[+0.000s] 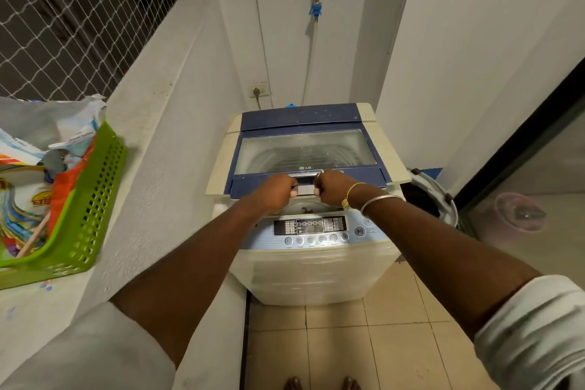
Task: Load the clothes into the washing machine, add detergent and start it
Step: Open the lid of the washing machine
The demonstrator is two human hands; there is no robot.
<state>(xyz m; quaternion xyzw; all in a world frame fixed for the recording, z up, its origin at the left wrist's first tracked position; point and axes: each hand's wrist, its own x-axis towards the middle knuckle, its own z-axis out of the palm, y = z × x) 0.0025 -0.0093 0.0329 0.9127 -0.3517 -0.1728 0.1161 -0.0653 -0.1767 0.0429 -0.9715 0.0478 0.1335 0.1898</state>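
Blue glass-paned lid [300, 119] atop cream top-loading washing machine [316, 272]

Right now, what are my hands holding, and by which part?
The washing machine lid, held at its front edge. The left hand grips just left of the silver handle, and the right hand grips just right of it.

Washing machine [313, 263] against the back wall [285, 41]
A basket [91, 199] (bags [31, 123] in it) sits on the ledge [31, 310] to its left, a bucket [443, 199] to its right; left hand [278, 191] and right hand [332, 188] hold the lid [304, 152] at its front edge.
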